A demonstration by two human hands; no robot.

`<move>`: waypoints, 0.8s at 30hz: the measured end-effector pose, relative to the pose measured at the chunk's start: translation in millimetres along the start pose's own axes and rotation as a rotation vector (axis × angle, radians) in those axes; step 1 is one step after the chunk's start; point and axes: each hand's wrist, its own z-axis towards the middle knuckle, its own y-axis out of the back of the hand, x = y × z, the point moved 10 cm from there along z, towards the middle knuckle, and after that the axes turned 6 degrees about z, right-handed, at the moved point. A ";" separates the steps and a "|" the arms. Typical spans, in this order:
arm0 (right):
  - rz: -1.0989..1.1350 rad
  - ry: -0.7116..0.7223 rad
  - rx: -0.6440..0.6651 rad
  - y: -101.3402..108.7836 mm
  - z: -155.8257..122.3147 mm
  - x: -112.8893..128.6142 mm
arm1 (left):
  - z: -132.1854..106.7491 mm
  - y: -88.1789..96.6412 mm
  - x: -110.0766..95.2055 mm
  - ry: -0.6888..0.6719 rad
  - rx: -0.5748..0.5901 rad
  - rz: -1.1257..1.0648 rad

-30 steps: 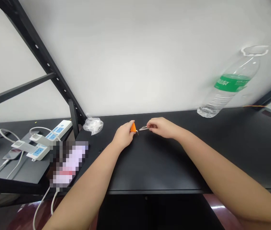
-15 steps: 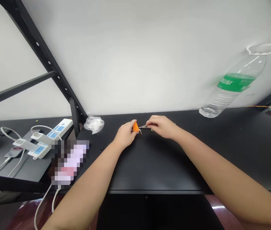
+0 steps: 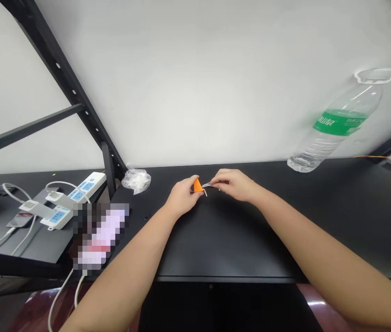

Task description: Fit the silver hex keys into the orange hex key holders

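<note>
orange holder [image 3: 198, 186] pinched in left hand [image 3: 180, 197], over desk [image 3: 223, 244]; right hand [image 3: 234, 184] grips metal rods [image 3: 207, 185] right beside it. likely lining-up step; next move calls for steady holder, fine aim.

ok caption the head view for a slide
Left hand grips an orange holder; right hand pinches metal hex keys.

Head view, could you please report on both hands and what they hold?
Left hand gripping orange piece. Right hand pinching metal rods beside it. Bottle off to the right, apart from both hands.
</note>
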 end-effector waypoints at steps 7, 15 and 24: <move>0.281 -0.120 0.037 -39.5 2.6 -5.2 | -4.5 4.8 -24.8 -0.132 0.017 0.081; 0.159 -0.212 -0.007 -26.1 2.1 -33.9 | -1.3 -2.5 -11.8 -0.083 0.050 0.013; -0.472 -0.228 0.158 -20.8 0.2 -51.7 | 2.1 -4.6 -0.5 -0.055 0.018 0.026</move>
